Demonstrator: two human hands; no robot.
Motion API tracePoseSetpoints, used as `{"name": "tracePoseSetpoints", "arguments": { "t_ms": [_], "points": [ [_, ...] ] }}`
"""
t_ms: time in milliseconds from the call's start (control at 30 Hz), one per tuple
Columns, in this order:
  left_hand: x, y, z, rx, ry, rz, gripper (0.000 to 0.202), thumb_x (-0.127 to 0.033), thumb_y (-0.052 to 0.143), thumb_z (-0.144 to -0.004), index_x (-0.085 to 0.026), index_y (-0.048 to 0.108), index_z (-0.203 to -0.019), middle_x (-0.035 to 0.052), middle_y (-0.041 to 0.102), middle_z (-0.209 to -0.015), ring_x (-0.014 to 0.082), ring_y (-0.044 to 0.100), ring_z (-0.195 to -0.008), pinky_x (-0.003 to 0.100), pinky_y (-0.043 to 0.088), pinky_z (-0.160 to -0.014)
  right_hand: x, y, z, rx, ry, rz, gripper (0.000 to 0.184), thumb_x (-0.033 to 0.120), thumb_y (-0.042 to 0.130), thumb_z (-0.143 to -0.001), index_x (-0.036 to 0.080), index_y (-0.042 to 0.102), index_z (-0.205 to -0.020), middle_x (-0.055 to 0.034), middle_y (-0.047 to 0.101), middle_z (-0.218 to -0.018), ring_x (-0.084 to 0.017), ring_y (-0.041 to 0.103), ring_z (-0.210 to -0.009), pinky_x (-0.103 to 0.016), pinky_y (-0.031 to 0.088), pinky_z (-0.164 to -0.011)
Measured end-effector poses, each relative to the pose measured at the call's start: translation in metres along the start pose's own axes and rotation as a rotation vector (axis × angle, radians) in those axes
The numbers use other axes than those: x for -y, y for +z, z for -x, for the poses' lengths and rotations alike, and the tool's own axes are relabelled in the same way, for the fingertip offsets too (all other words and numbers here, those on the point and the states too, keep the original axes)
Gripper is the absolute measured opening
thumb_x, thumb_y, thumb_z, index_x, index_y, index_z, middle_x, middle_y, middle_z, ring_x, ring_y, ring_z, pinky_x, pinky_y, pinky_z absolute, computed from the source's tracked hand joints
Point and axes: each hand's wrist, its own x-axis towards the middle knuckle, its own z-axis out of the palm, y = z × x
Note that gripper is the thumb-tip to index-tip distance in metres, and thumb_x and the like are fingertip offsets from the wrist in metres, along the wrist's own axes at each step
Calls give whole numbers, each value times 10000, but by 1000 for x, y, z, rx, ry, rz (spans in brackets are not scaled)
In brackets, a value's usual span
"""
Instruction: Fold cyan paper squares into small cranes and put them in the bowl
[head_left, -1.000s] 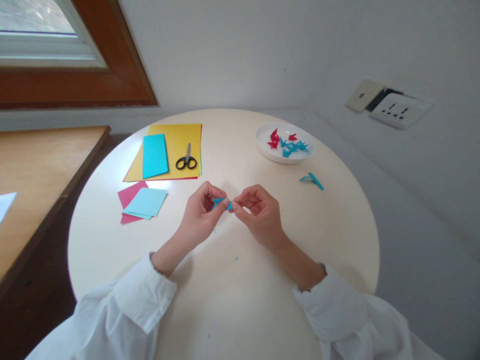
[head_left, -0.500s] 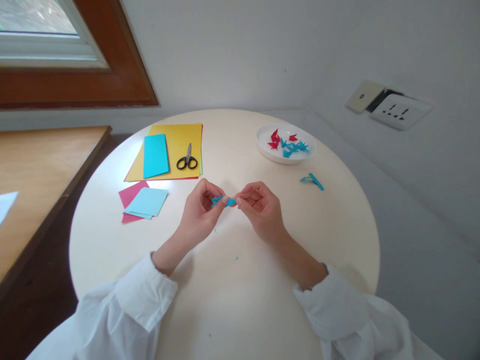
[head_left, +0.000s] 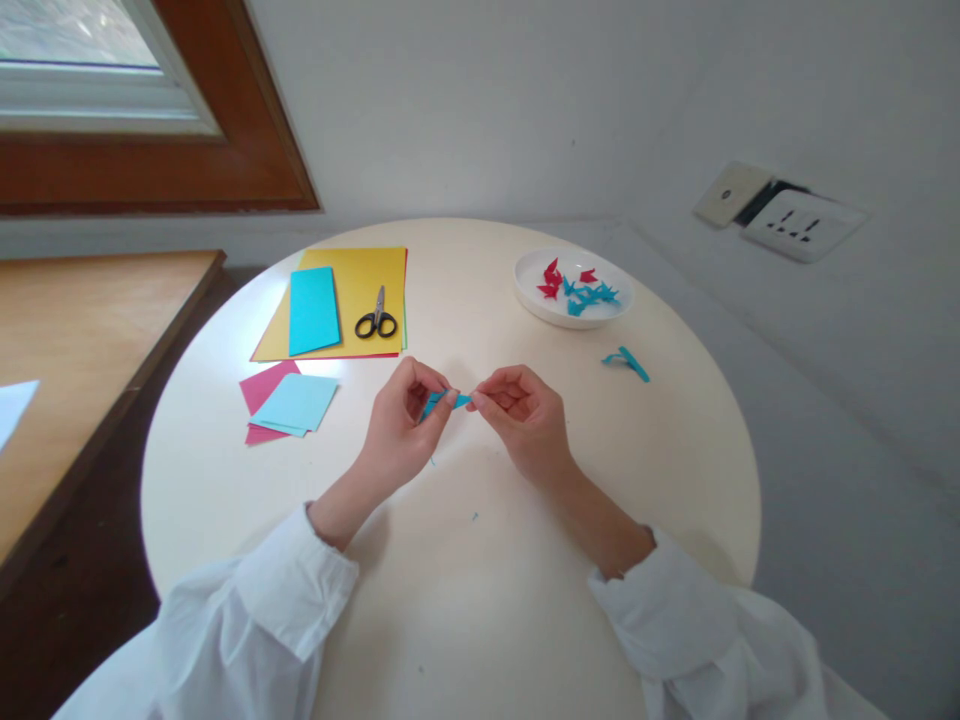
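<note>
Between my two hands, above the middle of the white round table [head_left: 480, 580], is a small folded piece of blue paper [head_left: 454, 401]. My left hand [head_left: 409, 415] pinches its wider part between thumb and fingers, which hide some of it. Its pointed right end sits in the thumb-and-finger pinch of my right hand [head_left: 525, 415]. Farther off, a white dish [head_left: 574, 320] holds several small red folded paper pieces [head_left: 551, 278] and blue folded paper pieces [head_left: 592, 296] that look like little cranes.
Scissors [head_left: 376, 315] with black handles and a folded blue sheet [head_left: 315, 310] lie on yellow paper [head_left: 360, 265] at the back left. Light blue squares [head_left: 296, 402] overlap pink squares [head_left: 268, 387] nearer me. Blue paper strips [head_left: 628, 363] lie right, below the dish.
The blue paper has turned slightly in my fingers, its right tip now showing as a clearer point. Both hands keep their pinch in nearly the same place.
</note>
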Motion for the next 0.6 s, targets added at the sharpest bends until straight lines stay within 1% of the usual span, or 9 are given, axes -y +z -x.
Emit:
{"name": "tracePoseSetpoints", "arguments": {
  "t_ms": [200,367,500,600],
  "points": [
    [1,0,0,1,12,5,252,-309,668,-722,-195,443,-714,0,528,-704,118,518,-648,247,406,-567,0,1,1,-8,-19,0,212,276,719,-648,192,537,-718,27,596,-660,-110,621,-614,-267,532,-636],
    [0,0,0,-9,-15,8,263,-324,682,-708,-192,454,-707,1,524,-698,122,518,-651,253,411,-574,1,0,2,7,-62,20,174,280,682,-690,191,533,-706,26,574,-668,-108,610,-621,-277,529,-658],
    [2,0,1,-6,-5,-2,218,-284,650,-739,-190,454,-725,1,522,-707,118,514,-650,249,408,-573,-1,-1,1,17,-82,23,148,276,647,-723,194,529,-756,19,585,-696,-105,606,-637,-269,516,-653],
    [4,0,2,6,20,-21,184,-236,627,-753,-187,451,-731,-7,512,-686,109,503,-634,237,395,-558,-2,1,2,36,-74,47,180,257,670,-698,198,529,-794,13,596,-737,-106,599,-680,-252,499,-648]
  ]
}}
